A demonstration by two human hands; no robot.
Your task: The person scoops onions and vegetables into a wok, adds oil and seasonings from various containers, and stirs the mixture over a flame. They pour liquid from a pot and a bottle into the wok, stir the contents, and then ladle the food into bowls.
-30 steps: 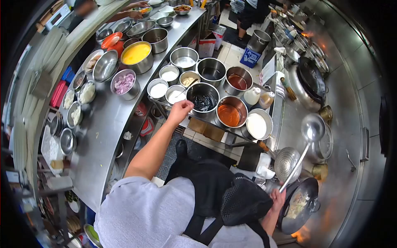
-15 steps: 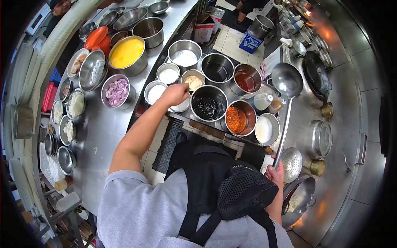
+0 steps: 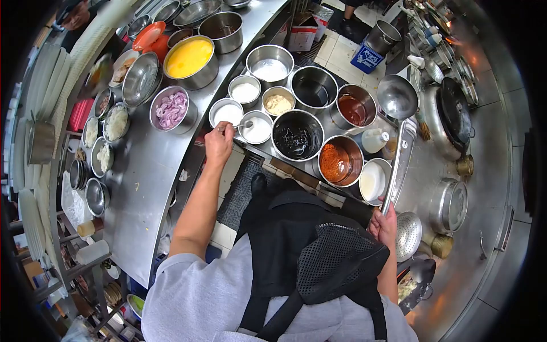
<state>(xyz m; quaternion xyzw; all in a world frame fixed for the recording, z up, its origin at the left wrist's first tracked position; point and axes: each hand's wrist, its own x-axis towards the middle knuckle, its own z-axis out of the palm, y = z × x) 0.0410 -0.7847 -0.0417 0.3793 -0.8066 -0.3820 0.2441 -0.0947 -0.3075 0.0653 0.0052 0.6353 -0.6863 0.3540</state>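
Observation:
My left hand pinches the handle of a small spoon, whose bowl is over a small pot of white powder. Just beyond my fingers stands another pot of white powder. Lower right, my right hand is wrapped round the long handle of a large ladle; its bowl hangs past the pot of red sauce. Between my hands are a pot of dark sauce, a pot of orange-red paste and a pot with pale contents.
On the left counter stand a pot of yellow liquid, sliced onions and several bowls. At right are a perforated skimmer, a lidded pot and a wok. Another person is at upper left.
My left hand has drawn back and left from the pot of beige paste, and a spoon now shows in it. The ladle has stayed in my right hand. The whole view has shifted somewhat.

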